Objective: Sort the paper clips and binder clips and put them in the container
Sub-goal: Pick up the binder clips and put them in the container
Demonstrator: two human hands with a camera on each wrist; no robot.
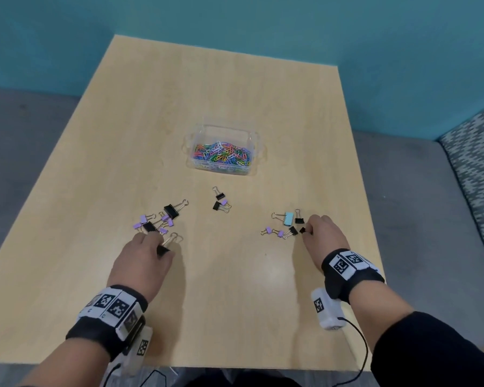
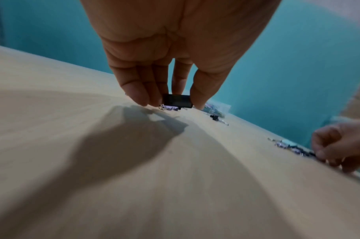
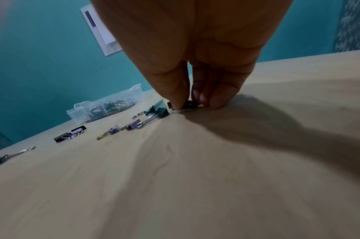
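A clear plastic container [image 1: 256, 148] holding coloured paper clips [image 1: 221, 155] stands mid-table. My left hand [image 1: 151, 247] pinches a large black binder clip [image 1: 162, 250] [image 2: 176, 101] between thumb and fingers, just above the table, near a cluster of purple and black binder clips [image 1: 158, 220]. My right hand [image 1: 316, 230] pinches a small black binder clip [image 1: 302, 230] [image 3: 190, 104] at the table surface, beside a light blue binder clip [image 1: 288, 218] and several purple and black ones [image 1: 280, 233]. Three more binder clips [image 1: 220, 202] lie in front of the container.
The wooden table [image 1: 235, 289] is bordered by a teal wall [image 1: 263, 18] at the back. A grey floor [image 1: 25, 141] lies to the left, and a patterned seat [image 1: 475, 152] stands at the right. A white sheet [image 3: 99, 30] hangs on the wall.
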